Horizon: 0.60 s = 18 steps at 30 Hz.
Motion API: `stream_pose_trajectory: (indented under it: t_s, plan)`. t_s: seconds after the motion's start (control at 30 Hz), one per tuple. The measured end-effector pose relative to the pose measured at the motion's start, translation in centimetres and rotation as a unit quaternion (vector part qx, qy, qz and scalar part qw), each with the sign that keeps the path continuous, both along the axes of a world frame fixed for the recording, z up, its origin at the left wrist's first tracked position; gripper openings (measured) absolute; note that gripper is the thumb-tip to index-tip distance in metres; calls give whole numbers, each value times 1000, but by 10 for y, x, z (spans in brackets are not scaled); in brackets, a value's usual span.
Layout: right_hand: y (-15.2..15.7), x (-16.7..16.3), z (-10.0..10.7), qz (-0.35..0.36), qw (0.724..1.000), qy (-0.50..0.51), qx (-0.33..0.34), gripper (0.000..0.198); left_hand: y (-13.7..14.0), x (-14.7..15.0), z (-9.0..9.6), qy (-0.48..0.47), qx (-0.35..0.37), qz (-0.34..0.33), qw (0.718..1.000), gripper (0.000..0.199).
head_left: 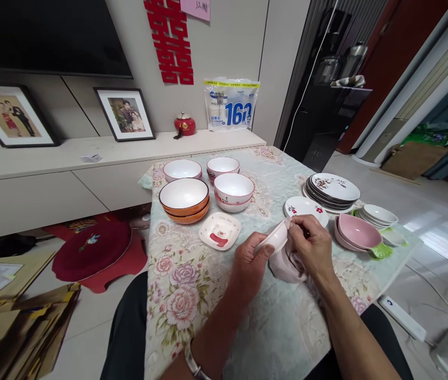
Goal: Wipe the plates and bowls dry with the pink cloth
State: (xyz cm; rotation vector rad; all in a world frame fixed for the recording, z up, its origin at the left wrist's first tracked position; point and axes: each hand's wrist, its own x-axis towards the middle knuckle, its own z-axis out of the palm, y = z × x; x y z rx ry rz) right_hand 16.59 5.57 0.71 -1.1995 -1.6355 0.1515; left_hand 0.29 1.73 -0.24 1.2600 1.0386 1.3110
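Note:
A small white dish (275, 238) is tilted up in my left hand (249, 263), thumb across its near side and fingers behind. My right hand (313, 244) pinches a pale pinkish cloth (286, 267) at the dish's right edge; the rest of the cloth hangs below, and the dish's far side is hidden. Left of the dish lies a squarish plate with a bear picture (224, 232). Just behind my right hand is a stack of small floral plates (305, 207).
Stacked orange bowls (184, 196) and white patterned bowls (234, 190) stand at the table's back left. To the right are dark-edged plates (337, 187), pink bowls (361, 232) and small white bowls (380, 214). A flowered cloth (184, 306) covers the table; a red stool (93, 248) stands left.

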Motion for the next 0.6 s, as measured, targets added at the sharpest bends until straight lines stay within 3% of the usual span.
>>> stream_pose_trajectory:
  t_s: [0.07,0.23,0.3,0.47,0.53,0.6]
  plan:
    - [-6,-5,3,8,1000,-12,13,9,0,0,0,19,16,3,1000,16]
    - [-23,-24,13,129,988,-68,44,13,-1,-1,-2,11,25,15,1000,17]
    - [-20,-22,11,118,990,-59,46,12,0,-1,-3,10,18,13,1000,17]
    - [-7,-10,4,9,1000,-10,15,9,-1,-1,-2,39,17,1,999,16]
    - [-11,-13,5,22,1000,-2,12,9,-2,-1,-1,31,23,4,999,15]
    - [-17,-18,8,86,996,-13,14,9,-2,0,0,-8,21,14,1000,15]
